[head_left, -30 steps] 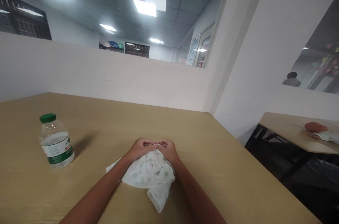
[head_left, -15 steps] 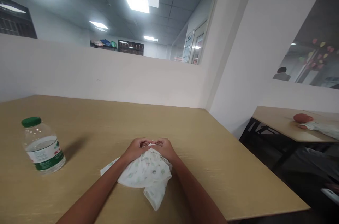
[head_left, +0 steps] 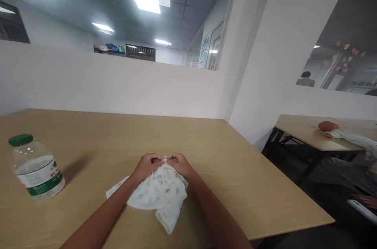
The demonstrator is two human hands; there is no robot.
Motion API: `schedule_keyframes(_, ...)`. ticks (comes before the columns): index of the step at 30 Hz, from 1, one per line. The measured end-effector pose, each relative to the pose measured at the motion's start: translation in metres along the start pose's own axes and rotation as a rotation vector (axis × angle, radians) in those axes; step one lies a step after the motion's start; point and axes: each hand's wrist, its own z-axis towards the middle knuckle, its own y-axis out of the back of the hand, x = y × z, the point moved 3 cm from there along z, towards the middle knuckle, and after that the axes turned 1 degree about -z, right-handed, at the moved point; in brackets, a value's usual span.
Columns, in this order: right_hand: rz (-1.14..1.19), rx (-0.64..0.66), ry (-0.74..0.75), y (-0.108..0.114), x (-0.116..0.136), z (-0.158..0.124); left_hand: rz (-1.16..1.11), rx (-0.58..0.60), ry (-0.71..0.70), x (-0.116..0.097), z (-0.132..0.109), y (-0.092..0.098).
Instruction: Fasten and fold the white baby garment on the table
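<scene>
A small white baby garment with a green and grey print lies bunched on the table in front of me. One sleeve-like end points toward me, and another part sticks out to the left under my forearm. My left hand pinches the garment's far edge, fingers curled. Right beside it, my right hand grips the same edge, the thumbs nearly meeting. The fingertips are partly hidden behind the hands and cloth.
A water bottle with a green cap stands upright on the wooden table at left. Behind the table is a white wall. On a second table at right lies a doll in pale clothing. A person's hand shows near the right edge.
The view has turned slightly to the right, so the bottle and the tables sit farther left in it. Both hands keep hold of the garment's far edge, the thumbs slightly shifted.
</scene>
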Motion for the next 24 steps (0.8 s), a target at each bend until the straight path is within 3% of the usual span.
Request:
schedule_keyframes(11,-0.040,-0.105,0.069,-0.0035,0.0033,-0.0005,0.026,-0.016,-0.029,-0.0025,0.0014,0.0002)
schedule_keyframes(24,-0.068,-0.193,0.126,-0.0087,0.0019,0.0054,-0.132,0.039,-0.026,-0.0029,0.0012,-0.0023)
